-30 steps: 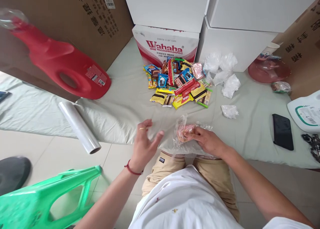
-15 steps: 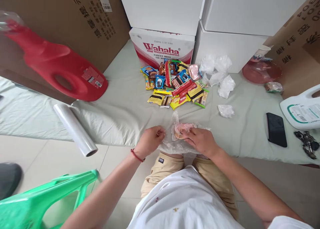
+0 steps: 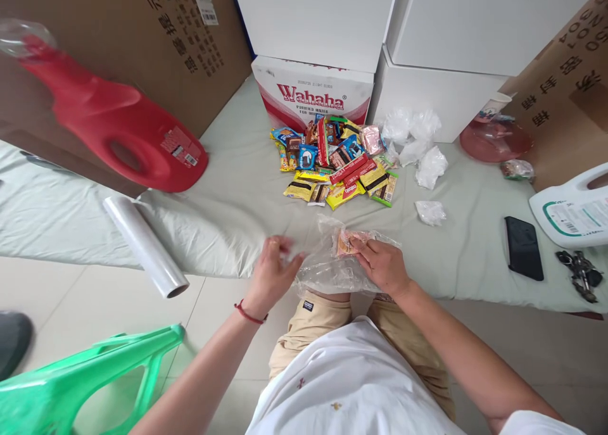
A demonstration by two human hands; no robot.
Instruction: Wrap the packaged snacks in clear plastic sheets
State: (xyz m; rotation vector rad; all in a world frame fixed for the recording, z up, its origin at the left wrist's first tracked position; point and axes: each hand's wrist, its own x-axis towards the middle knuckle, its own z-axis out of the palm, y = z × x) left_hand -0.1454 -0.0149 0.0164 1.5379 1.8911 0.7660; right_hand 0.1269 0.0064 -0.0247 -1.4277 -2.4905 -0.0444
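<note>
My right hand point(image 3: 386, 267) is closed on a small pink snack packet point(image 3: 346, 240), fingertips over its right side. The packet lies on a crumpled sheet of clear plastic film point(image 3: 327, 271) spread at the table's front edge. Left of the film, my left hand point(image 3: 273, 273) is raised with thumb and fingers apart, its fingertips somewhat blurred; I see nothing in it. Behind the packet lies a pile of wrapped snacks point(image 3: 344, 191) in yellow, red, blue and brown. Several crumpled clear plastic bundles point(image 3: 431, 167) sit to the pile's right.
A film roll point(image 3: 145, 248) overhangs the front edge at left, near a red jug point(image 3: 128, 125). A Wahaha box point(image 3: 311, 96) stands behind the snacks. At right are a phone point(image 3: 523, 248), keys point(image 3: 580, 273) and a white jug point(image 3: 572, 210). A green stool point(image 3: 95, 371) stands lower left.
My left hand has moved left, away from the packet, and its fingers have spread. The film now reaches further up behind the packet. My right hand stays on the packet.
</note>
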